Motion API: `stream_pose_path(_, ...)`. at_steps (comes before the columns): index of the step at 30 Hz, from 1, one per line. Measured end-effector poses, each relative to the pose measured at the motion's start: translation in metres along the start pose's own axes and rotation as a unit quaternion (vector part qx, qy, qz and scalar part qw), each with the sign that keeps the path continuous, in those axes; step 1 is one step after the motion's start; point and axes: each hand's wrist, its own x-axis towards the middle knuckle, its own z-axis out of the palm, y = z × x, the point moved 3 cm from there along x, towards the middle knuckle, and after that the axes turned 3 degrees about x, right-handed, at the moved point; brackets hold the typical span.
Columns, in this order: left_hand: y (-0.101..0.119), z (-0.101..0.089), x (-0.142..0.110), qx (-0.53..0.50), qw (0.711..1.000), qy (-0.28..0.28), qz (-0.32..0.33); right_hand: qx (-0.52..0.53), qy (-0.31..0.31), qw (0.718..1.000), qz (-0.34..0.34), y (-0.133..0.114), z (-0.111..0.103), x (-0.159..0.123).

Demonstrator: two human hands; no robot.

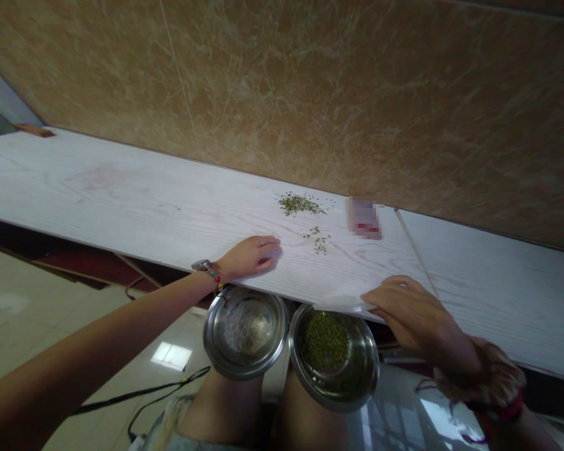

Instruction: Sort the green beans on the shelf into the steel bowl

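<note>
My left hand lies on the white board, palm down with fingers out and nothing in them. My right hand is closed in a pinch at the board's front edge. From its fingertips a pale plastic spoon points left over a metal bowl of green mung beans. Beyond it on the board lie a small scatter of mung beans and a larger pile. A second metal bowl, below my left hand, holds whitish grains like rice.
A blurred-out flat packet lies near the brown marbled wall. A brown object sits at the board's far left end. Both bowls rest by my knees, below the front edge. A black cable runs over the tiled floor.
</note>
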Motion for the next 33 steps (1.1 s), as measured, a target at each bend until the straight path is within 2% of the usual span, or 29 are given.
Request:
stream_pose_path(4, -0.001, 0.001, 0.000, 0.006, 1.000, -0.003, -0.015, -0.079, 0.043, 0.996, 0.027, 0.015, -0.001, 0.005)
stream_pose_path(8, -0.005, 0.002, 0.002, 0.030, 0.998, -0.012, -0.054, -0.178, 0.076, 0.980, 0.042, 0.041, 0.011, 0.016)
stream_pose_path(13, -0.006, 0.004, 0.003, 0.045, 0.995, -0.027, -0.079, -0.237, 0.081, 0.966, 0.063, 0.073, 0.038, 0.031)
stream_pose_path(17, -0.006, 0.003, 0.003, 0.045, 0.994, -0.033, -0.089, -0.238, 0.062, 0.965, 0.087, 0.086, 0.054, 0.040)
stream_pose_path(23, -0.007, 0.003, 0.003, 0.045, 0.995, -0.021, -0.087, -0.214, 0.049, 0.973, 0.072, 0.077, 0.060, 0.033)
stream_pose_path(33, -0.007, 0.002, 0.003, 0.042, 0.994, -0.023, -0.096, -0.196, 0.045, 0.980, 0.008, 0.041, 0.040, 0.023)
